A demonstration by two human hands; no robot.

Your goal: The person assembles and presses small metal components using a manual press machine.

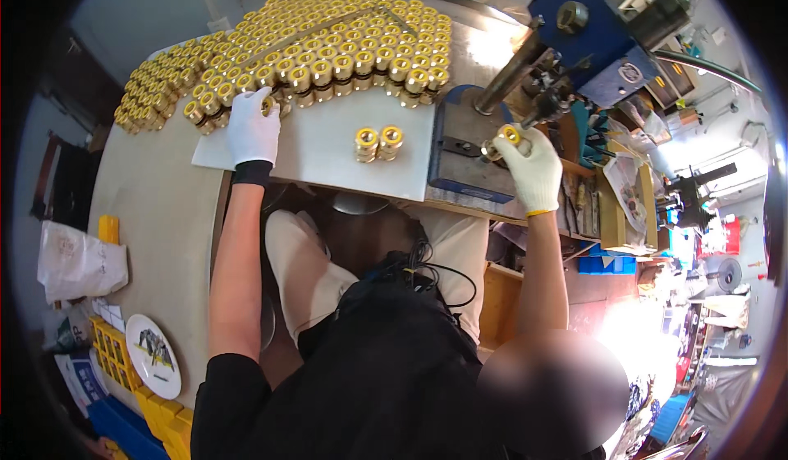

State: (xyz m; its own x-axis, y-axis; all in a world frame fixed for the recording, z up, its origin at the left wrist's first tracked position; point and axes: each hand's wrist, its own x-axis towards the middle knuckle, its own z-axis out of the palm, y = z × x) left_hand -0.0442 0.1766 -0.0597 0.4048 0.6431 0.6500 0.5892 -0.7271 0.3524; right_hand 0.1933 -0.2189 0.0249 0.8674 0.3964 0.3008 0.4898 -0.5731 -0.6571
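Note:
My left hand (253, 130), in a white glove, is closed on a brass fitting (267, 107) at the front edge of a large stacked group of brass fittings (328, 54). My right hand (532, 169), in a cream knit glove, is closed around another brass fitting (509, 135), held over the base of a blue bench press (472, 183). The fingers partly cover that piece, and I cannot tell whether it touches the press. Between my hands, two short stacks of fittings (377, 143) stand side by side on a white board (316, 152).
The blue press head (597, 37) and its steel column (513, 74) rise at the right. A thin strip (320, 32) lies across the stacked fittings. On the left table are a white bag (82, 261), an oval plate (153, 357) and yellow bins (115, 353). Tools (587, 201) crowd the far right.

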